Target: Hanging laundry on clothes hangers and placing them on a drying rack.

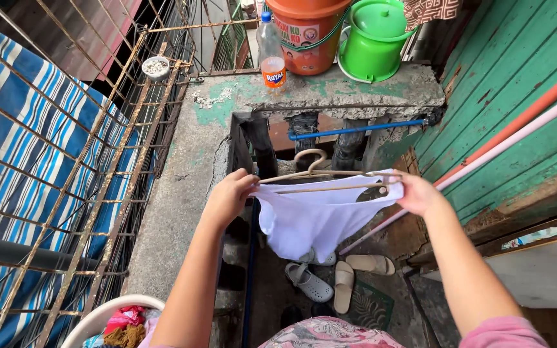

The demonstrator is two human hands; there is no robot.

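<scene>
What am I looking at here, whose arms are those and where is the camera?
There is only one picture, taken by a camera worn on a person's head, looking down at their own two bare hands. The left hand and right hand each grip one end of a pale hanger with a white cloth draped over it. Beyond them is a rough concrete ledge carrying an orange bucket, a green lidded pail and a plastic bottle. Far below lie sandals. A laundry basket sits at the lower left, beside a rusty metal grille.
</scene>
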